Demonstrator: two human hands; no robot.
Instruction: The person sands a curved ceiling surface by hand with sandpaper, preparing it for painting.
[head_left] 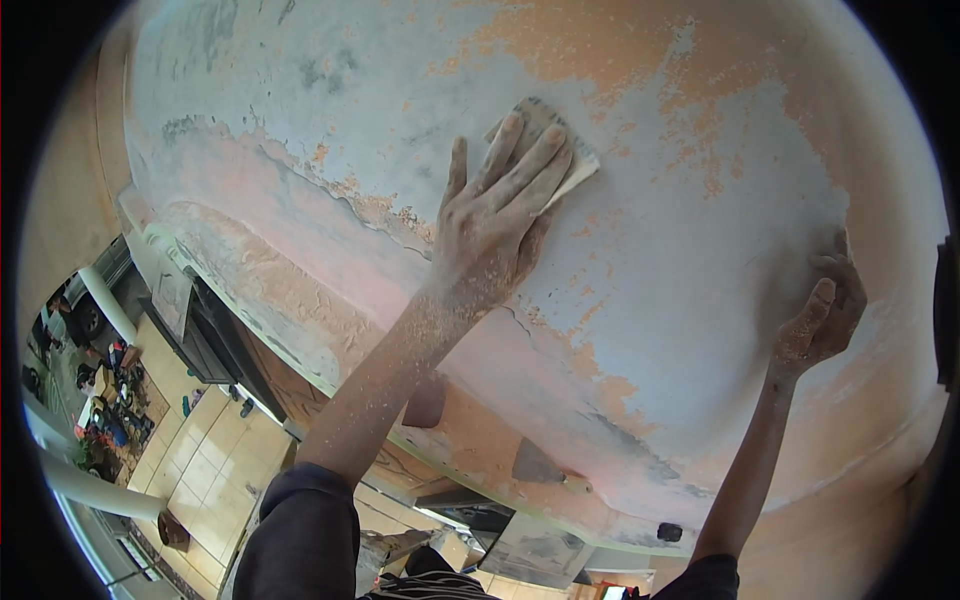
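Note:
My left hand point(490, 220) lies over a folded sheet of sandpaper point(580, 168), its fingers pressing the sheet against a large ceiling or wall surface point(700, 260). That surface is patchy with white-grey filler, orange-brown base and pinkish areas. Pale dust coats the hand and forearm. To the right, my right hand point(825, 310) rests against the same surface with bent fingers and the thumb held apart. No object shows in it, though its palm is partly hidden.
A putty knife point(540, 463) with a grey blade lies on the ledge below, near a small black block point(669, 532). Lower down are a tiled floor point(205, 460), a white column point(110, 305) and a pile of assorted items point(115, 405).

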